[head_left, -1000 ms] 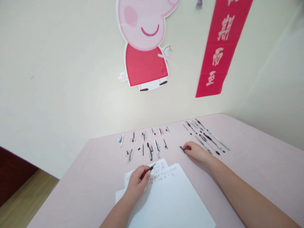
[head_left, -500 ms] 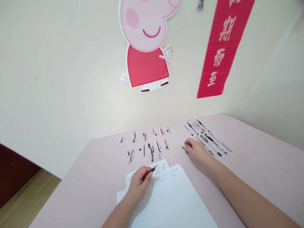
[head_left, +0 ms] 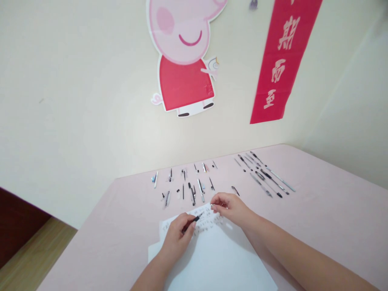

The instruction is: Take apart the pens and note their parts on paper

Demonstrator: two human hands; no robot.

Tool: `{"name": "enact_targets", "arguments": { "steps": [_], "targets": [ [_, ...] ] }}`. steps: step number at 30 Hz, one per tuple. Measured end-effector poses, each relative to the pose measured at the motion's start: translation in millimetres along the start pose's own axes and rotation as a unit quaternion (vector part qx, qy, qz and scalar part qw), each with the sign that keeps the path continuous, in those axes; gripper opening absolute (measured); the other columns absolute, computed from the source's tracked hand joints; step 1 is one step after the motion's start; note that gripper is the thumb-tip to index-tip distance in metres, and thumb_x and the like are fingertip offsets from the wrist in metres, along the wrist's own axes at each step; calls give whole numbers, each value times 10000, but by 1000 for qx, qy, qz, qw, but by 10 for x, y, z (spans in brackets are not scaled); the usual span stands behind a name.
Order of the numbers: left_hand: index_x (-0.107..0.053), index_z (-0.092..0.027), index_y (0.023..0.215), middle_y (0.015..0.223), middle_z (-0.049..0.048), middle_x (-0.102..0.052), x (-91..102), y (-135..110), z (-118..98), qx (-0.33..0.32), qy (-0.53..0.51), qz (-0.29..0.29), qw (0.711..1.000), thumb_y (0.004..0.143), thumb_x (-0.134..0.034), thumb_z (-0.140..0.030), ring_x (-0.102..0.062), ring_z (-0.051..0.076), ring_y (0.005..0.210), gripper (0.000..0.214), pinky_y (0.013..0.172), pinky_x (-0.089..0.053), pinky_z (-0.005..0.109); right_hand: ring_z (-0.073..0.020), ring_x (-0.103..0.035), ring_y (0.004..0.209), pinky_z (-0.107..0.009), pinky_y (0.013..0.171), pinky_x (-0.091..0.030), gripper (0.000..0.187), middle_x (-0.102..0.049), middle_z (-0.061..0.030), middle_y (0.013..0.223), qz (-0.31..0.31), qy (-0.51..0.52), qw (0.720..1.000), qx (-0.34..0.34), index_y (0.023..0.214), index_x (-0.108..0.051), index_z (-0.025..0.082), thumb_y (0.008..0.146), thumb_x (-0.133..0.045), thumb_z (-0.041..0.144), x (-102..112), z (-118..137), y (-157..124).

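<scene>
In the head view, my left hand [head_left: 178, 236] is closed over the sheets, holding a black pen piece [head_left: 197, 218] with its thin tip pointing up to the right. My right hand [head_left: 232, 208] hovers just right of that tip, thumb and finger pinched on a tiny piece [head_left: 212, 205] too small to name. Under both hands lie white paper sheets [head_left: 218, 258] with handwriting near the top. A dark pen cap or clip [head_left: 235, 190] rests on the table just beyond my right hand.
Several taken-apart pens [head_left: 193, 194] lie in two rows behind the paper. More pen parts [head_left: 266, 184] are laid out at the right on the pink tabletop [head_left: 327, 226]. The wall behind bears a cartoon pig cutout [head_left: 186, 83] and a red banner [head_left: 277, 68].
My right hand has moved left from beside the dark cap or clip to near the pen tip, with a tiny piece pinched in it. My left hand stays almost in place.
</scene>
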State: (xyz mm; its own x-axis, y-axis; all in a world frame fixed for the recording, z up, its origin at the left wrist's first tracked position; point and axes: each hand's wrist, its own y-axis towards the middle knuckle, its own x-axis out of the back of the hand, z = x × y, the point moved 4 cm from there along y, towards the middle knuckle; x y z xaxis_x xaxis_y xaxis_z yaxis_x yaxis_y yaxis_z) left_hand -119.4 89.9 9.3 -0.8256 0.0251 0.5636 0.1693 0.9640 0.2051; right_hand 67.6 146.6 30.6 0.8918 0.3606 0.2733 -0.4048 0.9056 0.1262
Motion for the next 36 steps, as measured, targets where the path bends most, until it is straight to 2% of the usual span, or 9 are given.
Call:
{"name": "enact_targets", "arguments": {
  "steps": [3, 9, 15, 36],
  "targets": [
    [-641, -195, 839, 713, 41, -586, 1, 0, -18, -13, 11, 0, 1000, 822, -474, -384, -522, 171, 643, 252, 600, -390, 272, -115, -568, 592, -215, 530, -444, 75, -605, 3, 627, 17, 6, 1000, 1, 738, -600, 161, 731, -589, 234, -61, 72, -49],
    [-642, -205, 856, 731, 39, -594, 6, -8, -60, -43, 25, 0, 999, 826, -482, -324, -528, 171, 669, 202, 616, -384, 265, -113, -548, 619, -213, 560, -422, 61, -611, -6, 678, 11, -95, 994, 60, 743, -622, 169, 737, -561, 172, -94, 145, -88],
    [-631, -200, 869, 753, 44, -606, -15, -7, -65, -56, 37, 8, 998, 833, -485, -282, -535, 173, 695, 171, 628, -385, 263, -118, -544, 642, -219, 576, -425, 76, -610, -14, 724, 14, -137, 987, 85, 743, -620, 181, 744, -549, 154, -128, 152, -111],
    [-623, -195, 888, 761, 39, -613, -27, -14, -92, -93, 75, 19, 993, 849, -478, -285, -554, 163, 708, 175, 632, -412, 261, -109, -536, 639, -208, 586, -419, 97, -607, -7, 736, 34, -171, 979, 109, 768, -623, 182, 749, -547, 124, -207, 126, -141]
  ]
}}
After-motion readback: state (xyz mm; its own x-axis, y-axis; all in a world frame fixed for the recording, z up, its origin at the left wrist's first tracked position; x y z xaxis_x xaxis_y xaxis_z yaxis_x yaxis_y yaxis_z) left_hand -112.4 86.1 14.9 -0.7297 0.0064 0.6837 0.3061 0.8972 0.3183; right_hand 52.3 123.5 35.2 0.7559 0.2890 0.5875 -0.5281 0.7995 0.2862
